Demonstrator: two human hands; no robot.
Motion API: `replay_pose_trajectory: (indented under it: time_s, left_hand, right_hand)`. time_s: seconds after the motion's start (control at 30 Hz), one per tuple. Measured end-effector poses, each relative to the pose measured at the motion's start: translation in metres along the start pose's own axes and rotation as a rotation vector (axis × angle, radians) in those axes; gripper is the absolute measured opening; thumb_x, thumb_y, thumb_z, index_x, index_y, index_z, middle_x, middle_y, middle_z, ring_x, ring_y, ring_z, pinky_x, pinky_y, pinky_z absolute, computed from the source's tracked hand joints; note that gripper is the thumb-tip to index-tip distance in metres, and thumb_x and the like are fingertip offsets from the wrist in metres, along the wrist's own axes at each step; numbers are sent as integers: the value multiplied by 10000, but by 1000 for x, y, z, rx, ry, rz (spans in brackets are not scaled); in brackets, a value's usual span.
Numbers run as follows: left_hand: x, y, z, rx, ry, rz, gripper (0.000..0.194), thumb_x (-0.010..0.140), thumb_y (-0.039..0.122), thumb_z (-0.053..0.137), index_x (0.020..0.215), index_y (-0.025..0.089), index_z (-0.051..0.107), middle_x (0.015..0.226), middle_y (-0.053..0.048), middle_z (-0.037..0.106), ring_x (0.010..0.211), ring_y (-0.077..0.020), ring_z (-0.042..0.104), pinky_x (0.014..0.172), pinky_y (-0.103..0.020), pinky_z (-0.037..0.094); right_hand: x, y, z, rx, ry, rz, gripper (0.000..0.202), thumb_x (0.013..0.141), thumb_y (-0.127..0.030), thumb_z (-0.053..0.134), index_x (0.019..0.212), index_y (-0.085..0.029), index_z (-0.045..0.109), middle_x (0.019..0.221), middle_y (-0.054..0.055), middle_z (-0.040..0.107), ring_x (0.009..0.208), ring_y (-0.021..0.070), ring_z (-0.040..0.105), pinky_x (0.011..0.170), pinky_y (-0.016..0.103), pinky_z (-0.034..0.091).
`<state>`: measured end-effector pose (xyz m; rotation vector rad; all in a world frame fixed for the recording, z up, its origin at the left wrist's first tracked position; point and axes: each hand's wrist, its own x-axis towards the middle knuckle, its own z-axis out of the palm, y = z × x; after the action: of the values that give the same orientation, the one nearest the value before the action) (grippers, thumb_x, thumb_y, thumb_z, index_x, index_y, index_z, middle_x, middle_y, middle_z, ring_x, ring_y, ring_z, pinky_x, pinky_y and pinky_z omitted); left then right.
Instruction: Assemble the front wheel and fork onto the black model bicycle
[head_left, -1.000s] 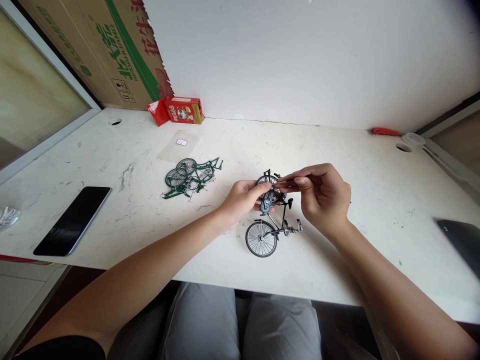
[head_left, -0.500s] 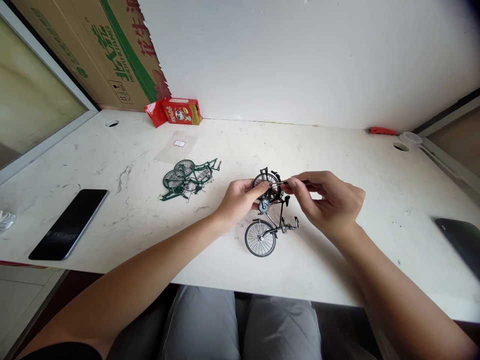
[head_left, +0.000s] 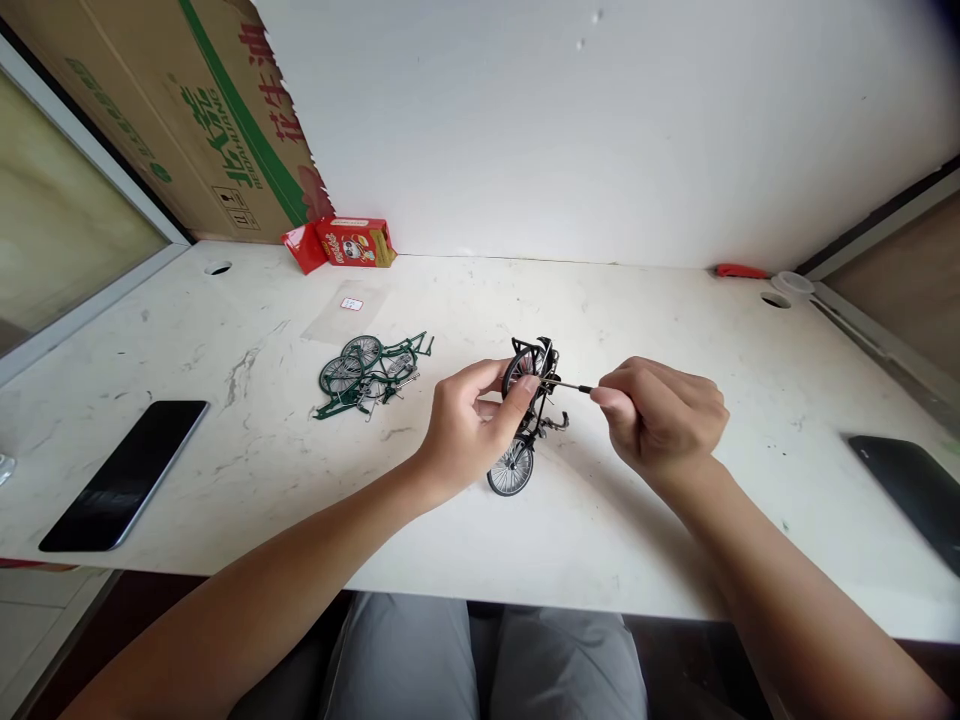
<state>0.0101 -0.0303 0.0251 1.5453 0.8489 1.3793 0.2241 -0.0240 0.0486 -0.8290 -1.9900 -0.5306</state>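
Note:
A small black model bicycle (head_left: 511, 466) is held up by its upper wheel between the thumb and fingers of my left hand (head_left: 469, 425). Its other wheel hangs lower, toward the table's front edge. My right hand (head_left: 664, 412) is closed round the dark handle of a thin screwdriver (head_left: 574, 386). The metal shaft points left, and its tip meets the bicycle near the upper wheel, by my left thumb. Exactly where the tip sits is too small to tell. Green model bicycle parts (head_left: 371, 372) with two spoked wheels lie to the left of my left hand.
On the white table (head_left: 420, 560) lie a black phone (head_left: 124, 475) at left, a clear bag (head_left: 341, 312) and a red box (head_left: 358, 243) behind. A red object (head_left: 741, 271) and a round lid (head_left: 793, 284) sit at back right, a dark flat object (head_left: 907, 490) at right.
The black bicycle has been tilted and turned, its lower wheel now narrower in view. My right hand has shifted from a fingertip hold to a fist round the handle. The view has shifted slightly.

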Motion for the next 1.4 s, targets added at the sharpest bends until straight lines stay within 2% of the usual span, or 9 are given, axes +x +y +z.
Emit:
replay_pose_trajectory:
  time_s: [0.1,0.27,0.4,0.53,0.73,0.97,1.23,1.4]
  left_hand:
    - [0,2,0,99,42,117,228,1023,345,659,1042,135,745,924,-72,714,834,-144,661,665,-207,610]
    - [8,5,-7,258,119,282,174,1028,279,651,1095,141,732,1010,-88,737,927,-155,685,741,-227,646]
    - [13,2,-12,366,146,381,160,1029,237,648,1133,142,724,1055,-96,755,960,-154,703,795,-243,658]
    - [16,-5,-15,448,143,441,142,1027,222,651,1127,151,723,1055,-98,773,978,-166,726,803,-245,648]
    - [18,-11,-16,479,152,439,146,1036,248,642,1127,159,714,1060,-105,772,987,-180,731,804,-264,644]
    - [20,-15,-18,496,164,408,174,1047,299,628,1129,166,707,1060,-109,760,984,-185,723,809,-264,630]
    - [18,-14,-18,543,175,437,195,1054,311,615,1121,160,719,1059,-113,764,989,-188,721,853,-287,617]
    - [17,-14,-18,538,155,448,228,1067,321,588,1152,160,725,1103,-130,773,1039,-201,734,907,-318,621]
  right_hand:
    - [-1,-1,1,36,-41,28,405,1131,-414,424,780,-228,501,583,-5,512,484,122,427,460,319,297]
    - [2,-4,1,100,-174,56,169,1083,-210,452,920,-232,489,672,-9,526,557,140,465,497,312,319]
    - [1,-4,4,151,-212,53,168,1073,-166,483,919,-231,487,683,-16,518,600,138,479,516,296,331]
    - [-5,-2,10,182,-199,111,217,1089,-205,504,873,-223,509,661,-30,480,562,117,425,509,282,323]
    - [-9,-2,15,231,-227,202,380,1128,-286,423,753,-229,403,598,-45,377,503,106,336,491,293,263]
    - [-4,-10,15,275,-338,265,221,1124,-311,404,933,-229,480,686,-30,529,526,118,439,518,269,332]
    - [-12,-3,20,362,-343,347,336,1141,-369,406,855,-232,517,648,-38,528,519,115,445,543,271,349]
    - [-11,-12,21,472,-320,425,461,1155,-376,348,739,-225,477,595,-40,469,490,105,396,538,281,339]
